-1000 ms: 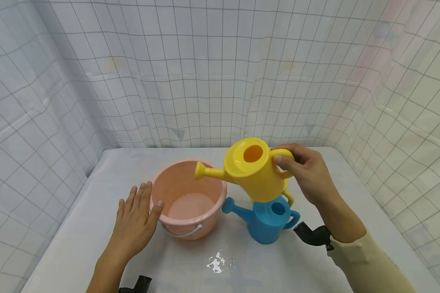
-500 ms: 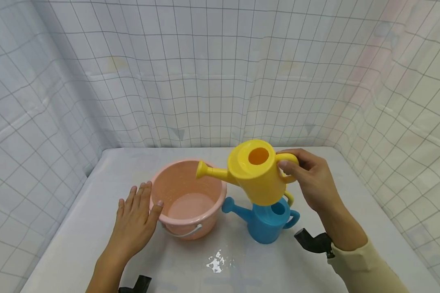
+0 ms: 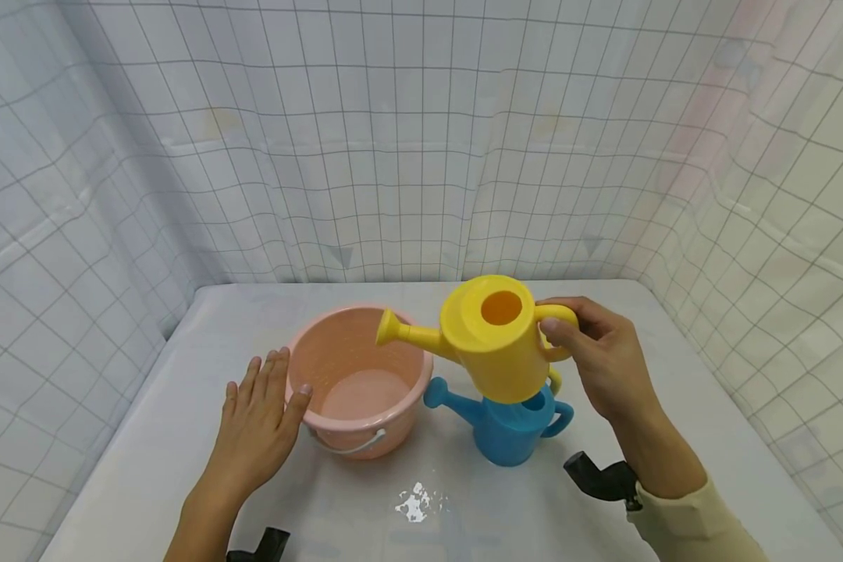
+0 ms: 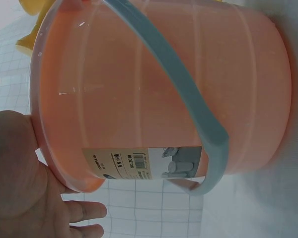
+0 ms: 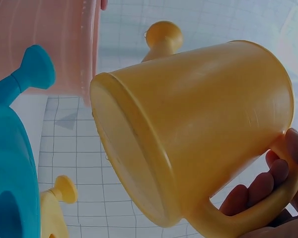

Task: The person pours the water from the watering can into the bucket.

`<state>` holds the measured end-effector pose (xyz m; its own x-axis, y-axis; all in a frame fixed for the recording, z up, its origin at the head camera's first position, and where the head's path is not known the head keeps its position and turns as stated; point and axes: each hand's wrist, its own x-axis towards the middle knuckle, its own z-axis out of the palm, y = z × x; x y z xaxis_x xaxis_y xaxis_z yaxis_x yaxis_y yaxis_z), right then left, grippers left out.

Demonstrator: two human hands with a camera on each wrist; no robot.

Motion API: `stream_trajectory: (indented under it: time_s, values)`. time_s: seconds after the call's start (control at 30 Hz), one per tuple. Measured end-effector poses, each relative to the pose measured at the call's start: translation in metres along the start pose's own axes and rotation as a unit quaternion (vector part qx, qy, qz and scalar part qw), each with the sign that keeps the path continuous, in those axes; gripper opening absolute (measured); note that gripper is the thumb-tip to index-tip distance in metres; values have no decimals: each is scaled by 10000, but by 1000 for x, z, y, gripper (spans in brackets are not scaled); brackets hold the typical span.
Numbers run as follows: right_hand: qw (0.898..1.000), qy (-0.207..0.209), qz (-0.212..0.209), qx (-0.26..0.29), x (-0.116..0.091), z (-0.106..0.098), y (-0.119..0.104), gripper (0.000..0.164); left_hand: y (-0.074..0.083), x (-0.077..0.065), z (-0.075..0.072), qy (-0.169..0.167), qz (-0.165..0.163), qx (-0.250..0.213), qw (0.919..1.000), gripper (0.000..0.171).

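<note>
My right hand (image 3: 602, 355) grips the handle of a yellow watering can (image 3: 502, 343), fingers looped through it in the right wrist view. The can is held up in the air, nearly level, its spout reaching over the right rim of a pink bucket (image 3: 365, 429). My left hand (image 3: 256, 421) rests with straight fingers at the bucket's left rim, thumb on the edge. A grey handle (image 4: 188, 94) hangs down the bucket's side, above a printed label (image 4: 139, 162). Under the raised can stands a blue watering can (image 3: 509, 433), partly covered by it in the head view.
Behind the blue can stands another yellow watering can (image 5: 57, 208), mostly hidden in the head view. A small puddle (image 3: 416, 503) lies on the white tabletop (image 3: 520, 515) in front. Grid-patterned white sheets (image 3: 421, 156) enclose the table at the back and sides.
The raised yellow watering can has moved slightly right and down, together with my right hand. My left hand and the bucket have stayed in place.
</note>
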<state>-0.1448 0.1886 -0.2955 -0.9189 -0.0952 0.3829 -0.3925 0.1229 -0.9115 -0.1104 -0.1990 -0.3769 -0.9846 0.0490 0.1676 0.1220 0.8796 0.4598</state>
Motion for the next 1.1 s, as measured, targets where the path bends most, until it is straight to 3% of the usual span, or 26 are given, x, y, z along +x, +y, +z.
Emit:
stream_trajectory:
  time_s: [1.1]
  values:
    - [9968,-111,23,790,-40,6,16,19,0,0,-1,-32,13,-49,10000,68]
